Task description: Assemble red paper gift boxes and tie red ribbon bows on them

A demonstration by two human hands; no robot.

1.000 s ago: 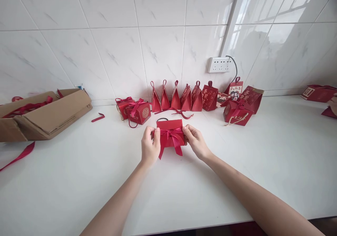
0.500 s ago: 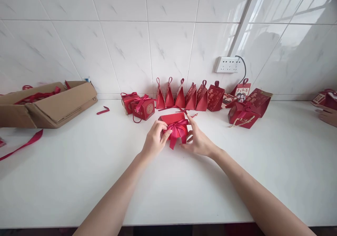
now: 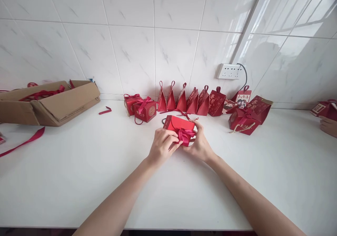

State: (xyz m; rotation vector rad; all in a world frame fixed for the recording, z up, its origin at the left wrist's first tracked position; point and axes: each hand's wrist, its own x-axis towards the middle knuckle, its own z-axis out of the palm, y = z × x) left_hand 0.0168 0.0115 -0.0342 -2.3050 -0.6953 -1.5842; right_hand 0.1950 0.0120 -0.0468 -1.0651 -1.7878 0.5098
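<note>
A red gift box [image 3: 172,123] is between my hands at the middle of the white table [image 3: 168,190], with a dark pink ribbon bow [image 3: 185,134] on its near face. My left hand [image 3: 164,143] covers the box's near left side, its fingers pinching low at the bow. Around the right end of the box my right hand [image 3: 199,143] is curled, thumb and fingers gripping it. Part of the box's lower face is hidden behind my fingers. A dark cord loop shows at its left end, and loose ribbon lies just behind it.
Several red triangular boxes [image 3: 193,102] line the tiled wall. Two bow-tied boxes [image 3: 144,110] stand left of them; more red boxes [image 3: 244,120] are at right. A cardboard carton [image 3: 65,106] holds ribbon at left. Another person's hand [image 3: 329,125] holds a box at the right edge.
The gift box has turned and tilted, its left end now showing. My left fingers have moved down and across to the bow; my right hand has closed in on the box. The view has shifted slightly.
</note>
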